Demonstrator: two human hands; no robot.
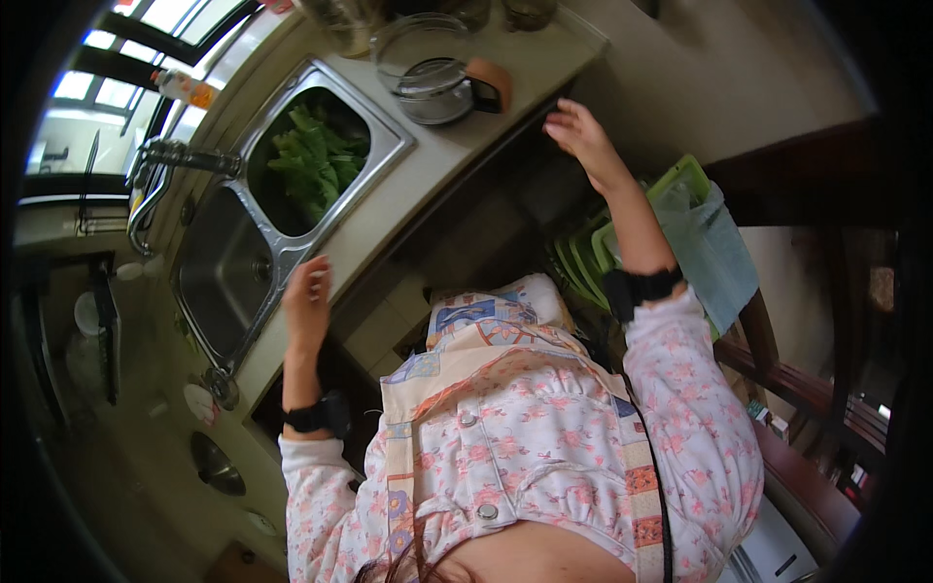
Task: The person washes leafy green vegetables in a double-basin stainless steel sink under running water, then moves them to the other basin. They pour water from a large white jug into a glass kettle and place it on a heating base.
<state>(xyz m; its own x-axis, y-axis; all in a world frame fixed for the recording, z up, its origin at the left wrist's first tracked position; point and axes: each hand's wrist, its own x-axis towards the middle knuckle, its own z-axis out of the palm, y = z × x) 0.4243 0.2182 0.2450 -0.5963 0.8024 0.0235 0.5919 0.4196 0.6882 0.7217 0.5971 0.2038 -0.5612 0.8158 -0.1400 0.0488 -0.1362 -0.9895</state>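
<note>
My left hand (306, 299) hovers by the front rim of a double-bowl steel sink (288, 255), fingers loosely bent and nothing visible in them. My right hand (581, 142) is raised past the counter's front edge, empty, with its fingers spread. Leafy green vegetables (317, 160) lie in the far bowl. The bare near bowl (226, 262) shows its drain. A chrome faucet (193, 158) reaches over the sink from the window side. On the counter, a glass pot (434, 98) with a brown and black handle is the nearest thing to my right hand.
Glass jars (342, 29) stand at the counter's far end. A squeeze bottle (182, 87) sits on the window ledge. Below my right forearm is a green plastic basket (583, 262) with a pale blue cloth (711, 255) beside it. A metal bowl or lid (217, 464) lies at left.
</note>
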